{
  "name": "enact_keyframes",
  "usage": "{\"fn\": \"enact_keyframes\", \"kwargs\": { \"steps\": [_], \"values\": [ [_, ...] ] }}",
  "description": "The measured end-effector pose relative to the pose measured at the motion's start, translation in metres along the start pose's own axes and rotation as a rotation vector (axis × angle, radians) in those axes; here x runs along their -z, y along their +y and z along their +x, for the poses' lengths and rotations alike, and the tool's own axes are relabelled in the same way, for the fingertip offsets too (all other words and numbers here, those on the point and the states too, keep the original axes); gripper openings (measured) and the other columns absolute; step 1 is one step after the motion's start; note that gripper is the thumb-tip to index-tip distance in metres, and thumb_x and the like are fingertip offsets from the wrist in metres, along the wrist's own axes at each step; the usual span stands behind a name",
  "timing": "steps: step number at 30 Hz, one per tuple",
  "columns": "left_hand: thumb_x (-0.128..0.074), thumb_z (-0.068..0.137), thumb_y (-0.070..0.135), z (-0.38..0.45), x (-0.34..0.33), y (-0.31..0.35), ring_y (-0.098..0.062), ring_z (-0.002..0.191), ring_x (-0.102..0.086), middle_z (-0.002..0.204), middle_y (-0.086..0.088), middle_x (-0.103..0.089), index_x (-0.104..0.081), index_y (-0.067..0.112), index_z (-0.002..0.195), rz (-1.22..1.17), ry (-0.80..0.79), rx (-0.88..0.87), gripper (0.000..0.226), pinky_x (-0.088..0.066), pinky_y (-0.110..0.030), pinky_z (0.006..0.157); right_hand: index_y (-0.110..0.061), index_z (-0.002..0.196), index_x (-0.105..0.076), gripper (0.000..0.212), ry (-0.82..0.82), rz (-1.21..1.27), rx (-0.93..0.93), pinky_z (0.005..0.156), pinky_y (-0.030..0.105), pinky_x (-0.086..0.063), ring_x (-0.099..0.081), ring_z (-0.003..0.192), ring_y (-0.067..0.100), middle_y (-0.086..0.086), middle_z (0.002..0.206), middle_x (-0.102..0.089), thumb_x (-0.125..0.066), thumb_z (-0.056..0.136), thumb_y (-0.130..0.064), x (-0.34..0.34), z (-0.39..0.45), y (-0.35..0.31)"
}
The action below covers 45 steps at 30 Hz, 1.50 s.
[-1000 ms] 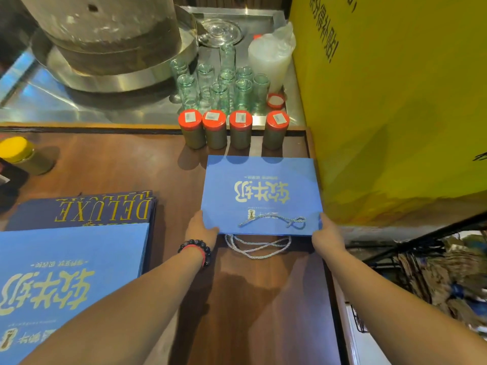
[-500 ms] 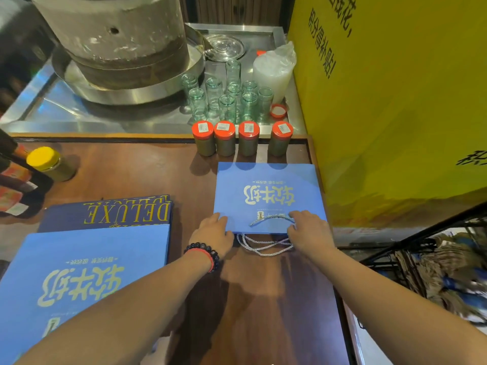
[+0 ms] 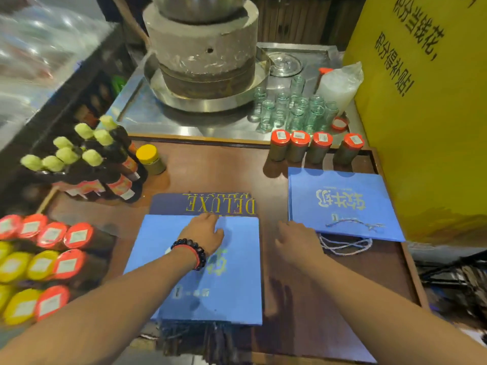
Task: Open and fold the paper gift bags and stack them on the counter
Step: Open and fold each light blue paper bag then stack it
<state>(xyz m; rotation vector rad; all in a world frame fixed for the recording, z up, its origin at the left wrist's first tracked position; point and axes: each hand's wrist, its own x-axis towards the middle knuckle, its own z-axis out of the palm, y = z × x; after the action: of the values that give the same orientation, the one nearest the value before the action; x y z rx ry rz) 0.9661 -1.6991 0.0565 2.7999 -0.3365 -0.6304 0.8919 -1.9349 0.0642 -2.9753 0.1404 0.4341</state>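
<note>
A flat stack of folded light blue gift bags (image 3: 342,204) with gold characters lies at the counter's right, its white cord handles (image 3: 345,245) trailing toward me. A second pile of flat blue bags (image 3: 232,280) lies in the middle, over a dark navy "DELUXE" bag (image 3: 210,204). My left hand (image 3: 204,233), a bead bracelet on its wrist, rests flat on the far end of the middle pile. My right hand (image 3: 296,238) hovers over the bare wood counter (image 3: 274,191) between the two piles, fingers relaxed, holding nothing.
Red-capped jars (image 3: 316,147) stand in a row behind the right stack, with glass cups (image 3: 295,109) and a stone mill (image 3: 205,54) on a steel tray beyond. Dark bottles (image 3: 100,164) and red and yellow lidded jars (image 3: 39,262) crowd the left. A yellow board (image 3: 427,127) walls the right.
Both hands have let go of the right stack of bags and moved left. My left hand now lies on the middle pile. The view swung left.
</note>
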Motion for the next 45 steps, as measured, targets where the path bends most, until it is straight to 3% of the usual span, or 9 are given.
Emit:
{"fn": "enact_keyframes", "kwargs": {
  "steps": [8, 11, 17, 24, 28, 30, 36, 41, 45],
  "values": [
    [-0.043, 0.095, 0.04, -0.064, 0.003, -0.147, -0.034, 0.138, -0.025, 0.155, -0.014, -0.017, -0.025, 0.021, 0.148, -0.014, -0.078, 0.219, 0.058, -0.032, -0.044, 0.11, -0.015, 0.12, -0.045, 0.032, -0.242, 0.294, -0.187, 0.078, 0.037, -0.043, -0.056, 0.11, 0.032, 0.012, 0.121, -0.057, -0.046, 0.091, -0.03, -0.03, -0.005, -0.061],
    [-0.044, 0.095, 0.044, -0.079, 0.001, -0.164, -0.034, 0.141, -0.023, 0.158, -0.01, -0.007, -0.014, 0.027, 0.152, -0.055, -0.11, 0.235, 0.066, -0.03, -0.045, 0.112, -0.014, 0.133, -0.037, 0.043, -0.297, 0.443, -0.292, 0.078, 0.035, -0.044, -0.056, 0.109, 0.034, 0.014, 0.126, -0.057, -0.048, 0.094, -0.029, -0.031, -0.012, -0.07],
    [-0.052, 0.094, 0.032, -0.088, 0.006, -0.162, -0.031, 0.138, -0.034, 0.158, -0.008, -0.019, -0.017, 0.023, 0.153, -0.314, -0.113, 0.23, 0.069, -0.034, -0.04, 0.11, -0.013, 0.134, -0.039, 0.044, -0.272, 0.653, -0.433, 0.078, 0.033, -0.042, -0.052, 0.097, 0.028, 0.013, 0.128, -0.056, -0.051, 0.094, -0.027, -0.033, -0.024, -0.083],
    [-0.058, 0.093, 0.025, -0.091, 0.031, -0.132, -0.028, 0.14, -0.031, 0.158, -0.008, -0.021, -0.018, 0.016, 0.153, -0.393, -0.084, 0.171, 0.072, -0.034, -0.037, 0.107, -0.012, 0.14, -0.042, 0.049, -0.138, 0.729, -0.473, 0.082, 0.029, -0.036, -0.053, 0.118, 0.03, 0.012, 0.134, -0.053, -0.053, 0.094, -0.025, -0.022, -0.041, -0.076],
    [-0.065, 0.089, 0.032, -0.1, 0.052, -0.099, -0.019, 0.148, -0.011, 0.161, -0.004, 0.002, -0.019, 0.025, 0.153, -0.429, -0.182, 0.004, 0.079, -0.024, -0.033, 0.111, -0.008, 0.101, -0.06, 0.017, -0.066, 0.743, -0.555, 0.072, 0.03, -0.034, -0.053, 0.086, 0.025, 0.01, 0.095, -0.061, -0.054, 0.093, -0.021, -0.008, -0.05, -0.044],
    [-0.071, 0.084, 0.041, -0.106, 0.062, -0.078, -0.016, 0.148, -0.006, 0.161, 0.002, 0.007, -0.023, 0.034, 0.151, -0.424, -0.281, -0.124, 0.082, -0.023, -0.032, 0.111, -0.01, 0.076, -0.053, 0.015, -0.066, 0.736, -0.572, 0.064, 0.034, -0.034, -0.047, 0.072, 0.025, 0.007, 0.072, -0.051, -0.053, 0.09, -0.016, 0.002, -0.059, -0.019],
    [-0.071, 0.049, 0.074, -0.115, 0.068, -0.011, -0.031, 0.147, 0.01, 0.159, 0.009, 0.017, -0.022, 0.058, 0.142, -0.112, -0.465, -0.417, 0.106, -0.01, -0.054, 0.117, -0.018, 0.081, -0.055, 0.01, -0.063, 0.701, -0.679, 0.079, 0.034, -0.043, -0.049, 0.083, 0.023, 0.001, 0.079, -0.053, -0.055, 0.091, -0.017, 0.03, -0.094, 0.053],
    [-0.077, 0.073, 0.051, -0.125, 0.059, 0.057, -0.036, 0.146, 0.01, 0.159, -0.001, 0.018, -0.019, 0.046, 0.148, 0.128, -0.43, -0.475, 0.095, 0.0, -0.052, 0.115, -0.016, 0.078, -0.056, 0.01, -0.063, 0.656, -0.744, 0.077, 0.033, -0.043, -0.047, 0.067, 0.018, 0.002, 0.077, -0.053, -0.057, 0.089, -0.016, 0.039, -0.122, 0.102],
    [-0.072, 0.078, 0.051, -0.125, 0.045, 0.098, -0.032, 0.147, -0.001, 0.161, -0.003, 0.002, -0.028, 0.042, 0.146, 0.132, -0.415, -0.477, 0.081, -0.004, -0.045, 0.117, -0.015, 0.077, -0.056, 0.012, -0.058, 0.611, -0.78, 0.078, 0.035, -0.045, -0.051, 0.078, 0.025, 0.005, 0.078, -0.054, -0.057, 0.088, -0.019, 0.039, -0.144, 0.139]
  ]
}}
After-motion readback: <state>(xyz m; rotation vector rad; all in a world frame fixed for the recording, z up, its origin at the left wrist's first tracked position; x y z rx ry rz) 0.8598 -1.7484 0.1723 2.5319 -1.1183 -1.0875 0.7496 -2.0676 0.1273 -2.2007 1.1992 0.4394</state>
